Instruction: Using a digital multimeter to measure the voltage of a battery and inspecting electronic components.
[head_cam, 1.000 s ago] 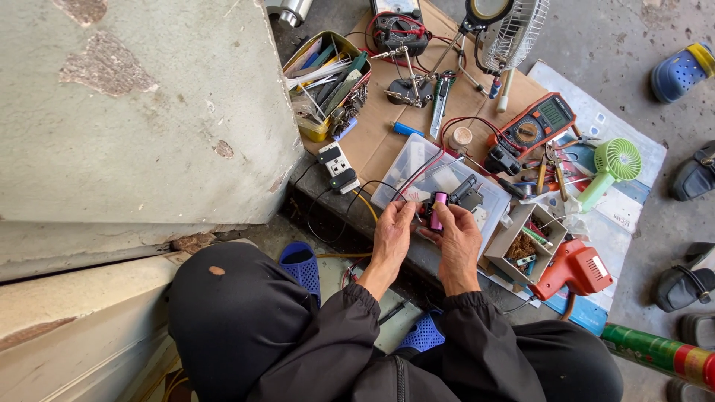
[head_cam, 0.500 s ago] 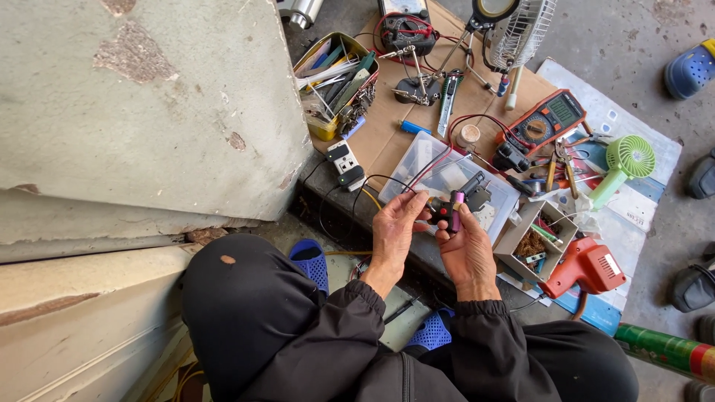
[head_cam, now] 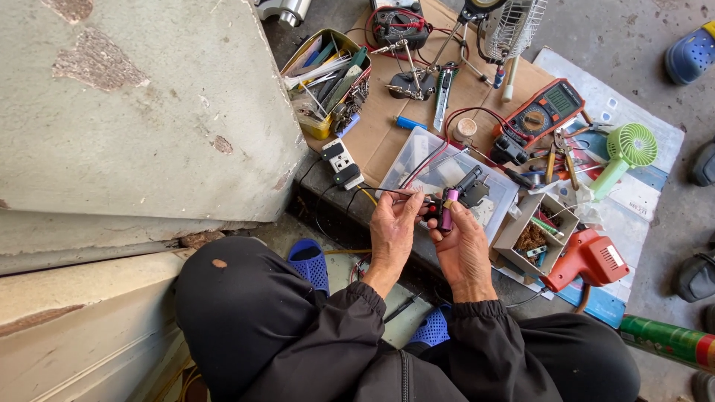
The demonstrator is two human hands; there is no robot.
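Concrete floor, cardboard sheet (head_cam: 387, 134) laid as a work surface, centre frame. Nearest, lower centre: left hand (head_cam: 392, 227) pinches the probe leads (head_cam: 426, 202), fingers closed, pressing them to a pink cylindrical cell (head_cam: 447, 211). Right hand (head_cam: 463, 246) grips the cell upright, steadying it for contact. Just beyond, clear plastic box (head_cam: 454, 175). Farther right, orange multimeter (head_cam: 547, 112), dial facing the person. Upper centre, tool tin (head_cam: 328, 78).
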